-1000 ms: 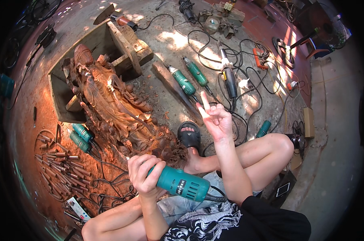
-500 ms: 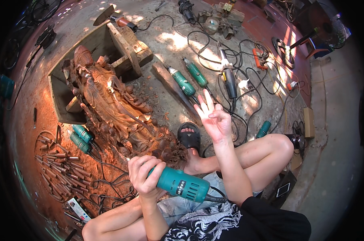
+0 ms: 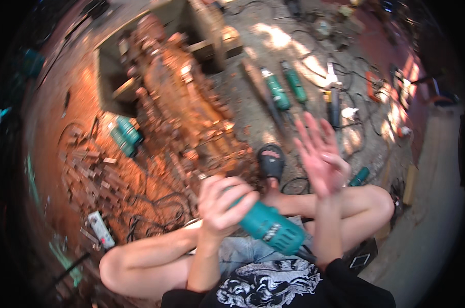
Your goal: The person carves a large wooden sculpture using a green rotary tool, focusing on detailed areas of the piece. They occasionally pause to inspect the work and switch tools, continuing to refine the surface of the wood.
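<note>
My left hand [image 3: 223,203] is wrapped round the front end of a teal electric die grinder [image 3: 273,230], held above my lap with its cord end toward my right. The grinder's tip is hidden by my fingers. My right hand [image 3: 322,159] is raised with fingers spread and nothing in it. Beyond my left hand lies a carved wooden figure [image 3: 183,100], brown and tilted, its upper end resting in an open wooden box frame [image 3: 109,77]. Motion blurs the picture.
Two teal power tools [image 3: 124,136] and a pile of carving chisels [image 3: 91,172] lie on the left among orange sawdust. A white power strip [image 3: 100,230] is near my left knee. Green tools [image 3: 276,90], a wooden beam [image 3: 263,97] and tangled cords lie ahead right.
The view has swung, so the floor and carving appear higher and further right. More fingers of my right hand are now stretched out. My left hand keeps hold of the grinder.
</note>
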